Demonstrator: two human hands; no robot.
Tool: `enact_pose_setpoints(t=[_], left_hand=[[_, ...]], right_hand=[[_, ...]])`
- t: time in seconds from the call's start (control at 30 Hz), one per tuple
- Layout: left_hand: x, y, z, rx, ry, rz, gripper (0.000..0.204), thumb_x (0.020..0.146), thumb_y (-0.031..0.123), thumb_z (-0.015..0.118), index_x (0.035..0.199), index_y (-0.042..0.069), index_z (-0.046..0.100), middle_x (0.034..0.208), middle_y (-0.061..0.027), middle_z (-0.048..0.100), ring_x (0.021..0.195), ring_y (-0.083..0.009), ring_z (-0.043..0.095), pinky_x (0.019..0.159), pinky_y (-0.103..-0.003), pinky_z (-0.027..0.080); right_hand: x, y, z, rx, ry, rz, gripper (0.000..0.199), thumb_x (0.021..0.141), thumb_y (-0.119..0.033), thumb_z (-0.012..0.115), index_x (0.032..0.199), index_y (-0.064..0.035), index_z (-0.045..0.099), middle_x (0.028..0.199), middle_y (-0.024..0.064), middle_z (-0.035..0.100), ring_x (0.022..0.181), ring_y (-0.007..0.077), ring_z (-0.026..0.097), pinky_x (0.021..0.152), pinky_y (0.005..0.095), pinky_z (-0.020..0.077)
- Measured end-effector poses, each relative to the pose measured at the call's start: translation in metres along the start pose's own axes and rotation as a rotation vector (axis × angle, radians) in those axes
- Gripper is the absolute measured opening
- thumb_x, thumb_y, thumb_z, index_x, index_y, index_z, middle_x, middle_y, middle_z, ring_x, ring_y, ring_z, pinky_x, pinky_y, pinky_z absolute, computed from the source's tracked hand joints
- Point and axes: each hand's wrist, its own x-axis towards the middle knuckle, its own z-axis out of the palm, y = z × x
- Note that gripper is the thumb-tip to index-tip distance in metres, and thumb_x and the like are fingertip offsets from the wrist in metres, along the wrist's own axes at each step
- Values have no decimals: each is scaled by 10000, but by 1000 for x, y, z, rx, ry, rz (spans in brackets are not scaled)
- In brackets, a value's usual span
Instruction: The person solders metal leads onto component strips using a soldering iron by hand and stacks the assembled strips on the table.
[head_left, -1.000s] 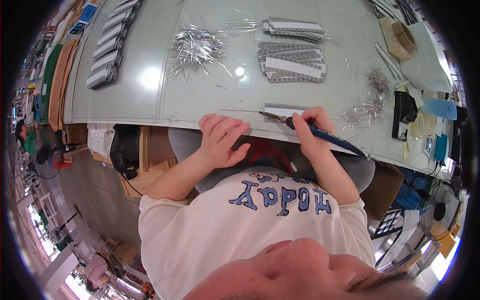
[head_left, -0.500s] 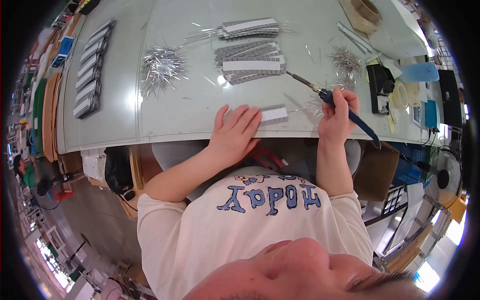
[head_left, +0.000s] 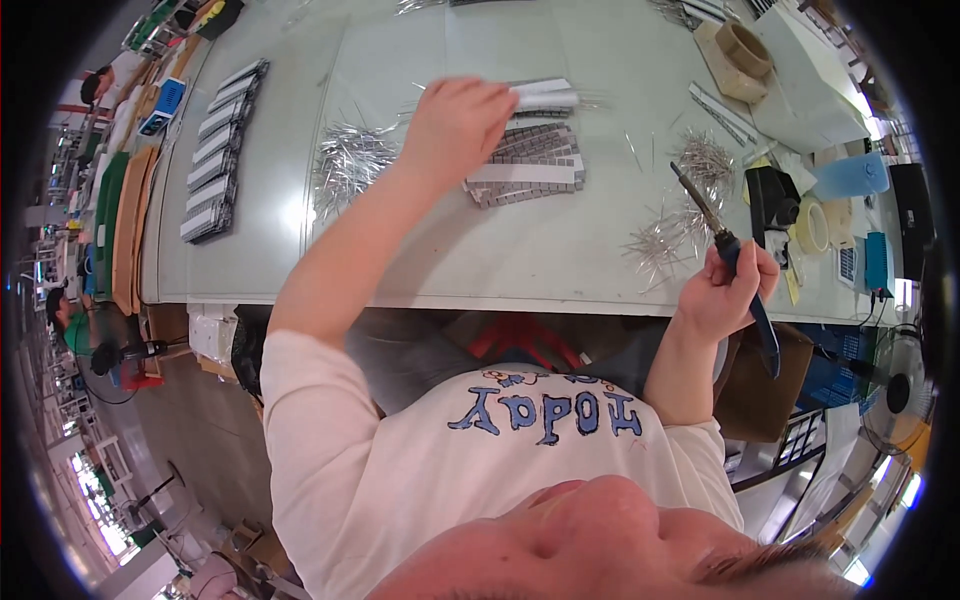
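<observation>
A moment ago my left hand lay flat at the near edge of the tabletop, steadying a small grey strip. Now that arm is stretched well out, and its fingers are closed on the end of a pale, flat strip, holding it over the far end of the stack of grey ribbed strips. My right hand has come back off the work; its fingers are wrapped around the blue handle of the soldering iron, whose dark tip points up and away. I judge one piece finished and being set with the others. The strip looks thin and whitish-grey, with fine wire ends at its far side. Loose heaps of silvery pins lie beside the stack.
</observation>
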Motion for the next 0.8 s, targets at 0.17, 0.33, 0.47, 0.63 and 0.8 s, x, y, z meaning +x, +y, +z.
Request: enact_pose_setpoints(t=[0.17, 0.33, 0.47, 0.63, 0.8], left_hand=[[18, -45, 50, 51, -87, -15, 234, 845, 199, 618, 1059, 112, 651, 1068, -2, 644, 1044, -229, 558, 915, -407, 409], [-2, 5, 7, -136, -212, -30, 411, 745, 296, 722, 1090, 90, 635, 1089, -48, 629, 1084, -249, 534, 944, -410, 396], [-28, 39, -1, -74, -211, 25, 426, 703, 254, 742, 1087, 103, 634, 1080, -33, 637, 1061, -227, 550, 930, -407, 412], [-42, 39, 3, -47, -177, 44, 385, 729, 225, 723, 1083, 101, 635, 1078, -34, 647, 1038, -214, 566, 927, -404, 419], [-40, 44, -10, -8, -133, 90, 367, 735, 220, 717, 1069, 93, 635, 1054, -35, 657, 1011, -215, 579, 921, -403, 425]], right_hand=[[0, 2, -1, 2, -6, 23, 98, 845, -36, 569, 815, -27, 476, 660, 52, 502, 462, 62, 340, 428, 211, 298], [1, 6, -6, -19, -29, 53, 94, 847, -29, 561, 816, -19, 473, 653, 57, 493, 464, 61, 339, 427, 212, 304], [-2, 4, -6, -34, -76, 60, 92, 847, -30, 559, 819, -14, 472, 653, 63, 497, 468, 65, 356, 432, 212, 313], [-6, 2, -4, -5, -101, 62, 96, 848, -40, 564, 819, -15, 476, 644, 61, 503, 480, 81, 397, 437, 209, 315], [-4, 4, -5, 2, -84, 64, 92, 844, -32, 573, 817, -26, 485, 646, 58, 513, 483, 82, 410, 437, 206, 313]])
